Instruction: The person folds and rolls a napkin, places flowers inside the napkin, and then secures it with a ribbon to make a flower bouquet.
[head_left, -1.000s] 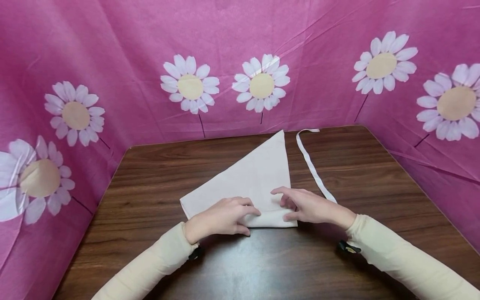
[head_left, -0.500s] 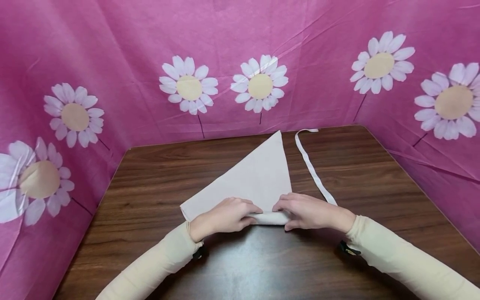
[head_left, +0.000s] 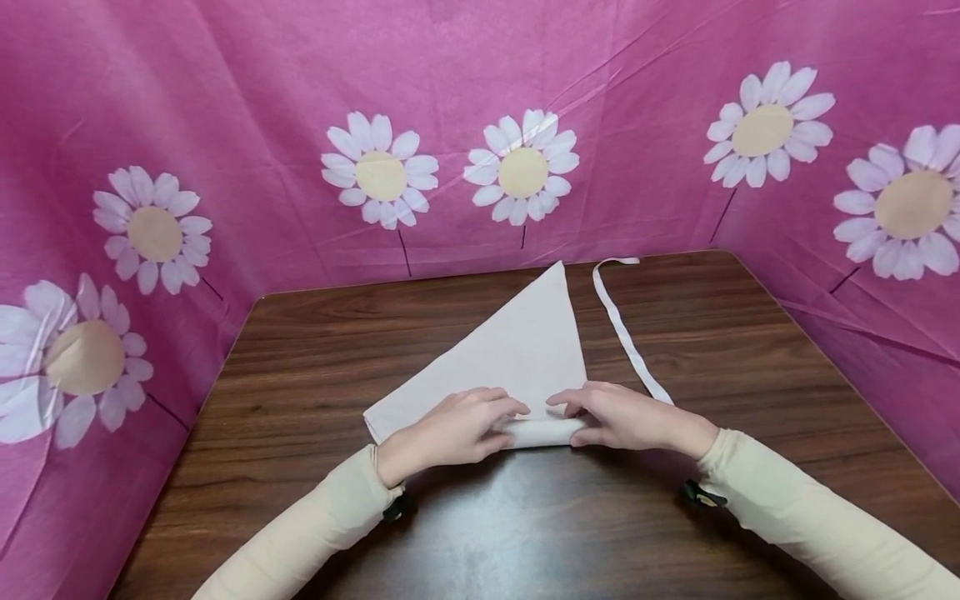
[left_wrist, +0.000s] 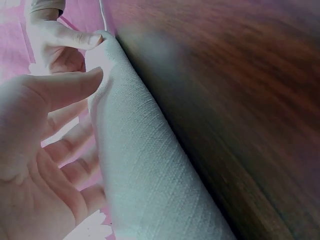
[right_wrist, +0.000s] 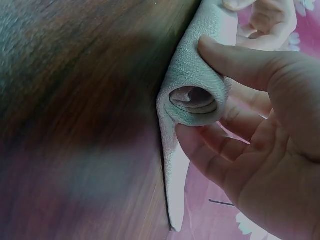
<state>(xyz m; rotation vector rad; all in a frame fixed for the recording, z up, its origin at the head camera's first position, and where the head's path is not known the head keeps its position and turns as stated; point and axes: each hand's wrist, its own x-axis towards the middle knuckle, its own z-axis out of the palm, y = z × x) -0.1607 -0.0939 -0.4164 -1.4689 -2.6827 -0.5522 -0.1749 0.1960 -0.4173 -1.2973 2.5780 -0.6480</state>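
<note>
over the middle of the table [head_left: 487, 533], you hold the rolled edge [head_left: 543, 432] of a pale cloth [head_left: 510, 350] in both hands. your left hand [head_left: 457, 427] has its thumb on the near side of the roll and fingers behind; your right hand [head_left: 630, 417] grips the right end the same way, thumb and fingers narrowed round the coil. watch that end: the right wrist view shows a hollow core with loose layers, so a hard thumb press could flatten it and slack fingers could let it spring open. uneven pushing may skew the roll, since the cloth tapers to one tip. beyond your hands the cloth lies flat across the table, that tip close to the table's far edge; a tug from the roll could wrinkle or drag it. on the right part of the table lies a white strip [head_left: 628, 337], its near end just behind your right wrist, where a sleeve could snag it. past the table's far edge hangs a pink curtain [head_left: 450, 50] with daisies.
</note>
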